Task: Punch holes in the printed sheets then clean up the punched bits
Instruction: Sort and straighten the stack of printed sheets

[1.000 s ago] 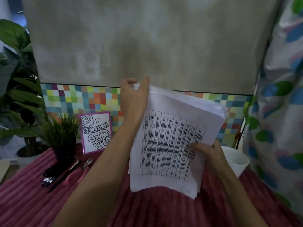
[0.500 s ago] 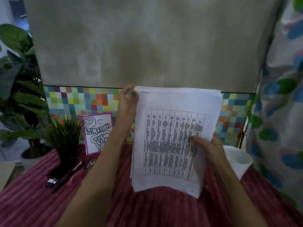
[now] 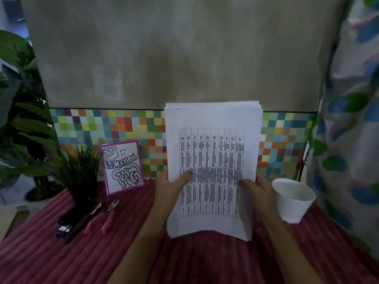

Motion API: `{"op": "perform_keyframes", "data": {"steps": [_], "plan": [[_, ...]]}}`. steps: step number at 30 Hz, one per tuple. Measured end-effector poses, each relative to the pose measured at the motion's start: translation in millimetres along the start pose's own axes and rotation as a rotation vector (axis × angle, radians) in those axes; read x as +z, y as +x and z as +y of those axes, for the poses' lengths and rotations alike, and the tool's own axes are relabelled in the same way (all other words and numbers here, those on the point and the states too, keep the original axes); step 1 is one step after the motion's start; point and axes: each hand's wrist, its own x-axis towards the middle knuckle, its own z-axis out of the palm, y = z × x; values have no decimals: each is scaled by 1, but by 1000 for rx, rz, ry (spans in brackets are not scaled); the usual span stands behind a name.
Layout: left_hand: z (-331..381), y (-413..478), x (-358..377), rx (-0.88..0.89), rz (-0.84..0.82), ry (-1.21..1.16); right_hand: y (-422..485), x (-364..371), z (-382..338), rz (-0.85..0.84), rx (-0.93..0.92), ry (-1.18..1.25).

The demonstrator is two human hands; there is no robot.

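Looks like a homely desk corner, not a workplace: counter (image 3: 205, 263) draped in ribbed pink cloth, multicoloured checkered wall panel (image 3: 102, 126) behind, small spiky green potted plant (image 3: 80, 167), purple-bordered hand-drawn doodle card (image 3: 123, 167), white curtain with blue and green blobs (image 3: 352, 119) at right.

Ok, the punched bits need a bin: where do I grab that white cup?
Probably its side wall, below the rim, coming from the left: the cup stands upright, mouth up, tapering downward, with the curtain close on its right.
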Motion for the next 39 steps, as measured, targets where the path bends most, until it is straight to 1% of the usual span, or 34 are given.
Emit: {"op": "perform_keyframes", "data": {"steps": [3,6,8,10,12,14,15,17,19,23,29,32,33,36,38,39], "plan": [[3,2,-5,2,-22,-42,-2,2,-4,19,-68,38],[-8,-7,-8,-10,-84,1,-10,1,8,2,-54,-29],[-14,-14,-8,-22,-108,11,-8,-2,4,1,-96,-57],[-15,-15,-9,-20,-117,-11,-1,-4,-18,-6,-245,-32],[-14,-14,-10,-6,-135,-10,9,-5,-57,-38,-446,-60],[-12,-14,-10,-15,-146,-19,23,-7,-96,-65,-617,-238],[-13,-14,-10,-20,-150,-35,32,-8,-112,-70,-689,-396],[-13,-15,-11,-33,-149,-68,47,-11,-132,-115,-755,-675],[-14,-17,-12,-39,-150,-88,54,-15,-138,-180,-754,-754],[-14,-18,-12,-57,-165,-85,57,-20,-132,-222,-789,-828],[-10,-21,-12,-47,-192,-91,61,-11,-131,-268,-754,-714],[-11,-20,-15,-54,-185,-95,57,-10,-133,-238,-678,-510],[-13,-19,-16,-57,-173,-93,55,-12,-126,-221,-596,-411],[-18,-19,-20,-63,-136,-93,37,-16,-72,-265,-169,-45],[-19,-22,-18,-83,-140,-96,16,-12,-27,-221,26,58],[-17,-24,-15,-93,-157,-89,8,-9,-12,-162,66,68]]}}
